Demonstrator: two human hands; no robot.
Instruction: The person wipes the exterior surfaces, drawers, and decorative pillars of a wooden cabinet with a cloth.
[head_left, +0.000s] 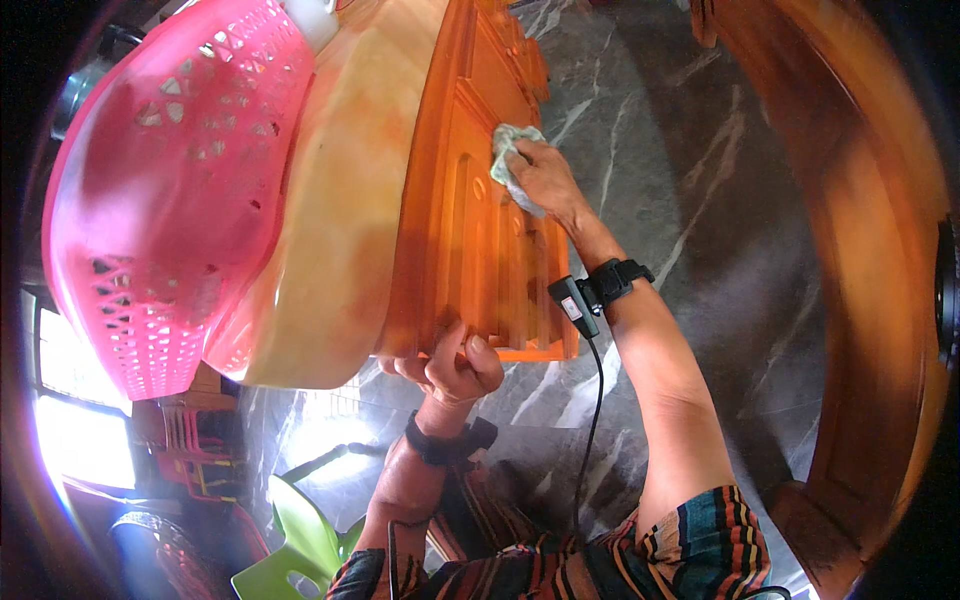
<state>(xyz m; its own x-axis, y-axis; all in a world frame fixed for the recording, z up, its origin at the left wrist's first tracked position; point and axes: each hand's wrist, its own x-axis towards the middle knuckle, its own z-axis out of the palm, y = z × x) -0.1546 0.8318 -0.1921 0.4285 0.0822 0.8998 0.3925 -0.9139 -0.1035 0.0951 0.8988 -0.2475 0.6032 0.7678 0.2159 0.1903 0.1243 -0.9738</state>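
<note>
My right hand presses a crumpled pale cloth against the panelled face of an orange-brown wooden cabinet. The cloth lies beneath my fingers and bunches out around them. Down at the cabinet's near end is my left hand, its fingers curled against the edge. Whether those fingers grip the wood is hard to make out. A black strap with a small cabled device sits on my right wrist, and another black strap is around my left wrist.
On the cabinet's cream-orange top stands a pink perforated plastic basket. The floor is grey and marble-patterned. Along the right runs brown wooden furniture. A green plastic chair is at lower left, with red furniture beyond it.
</note>
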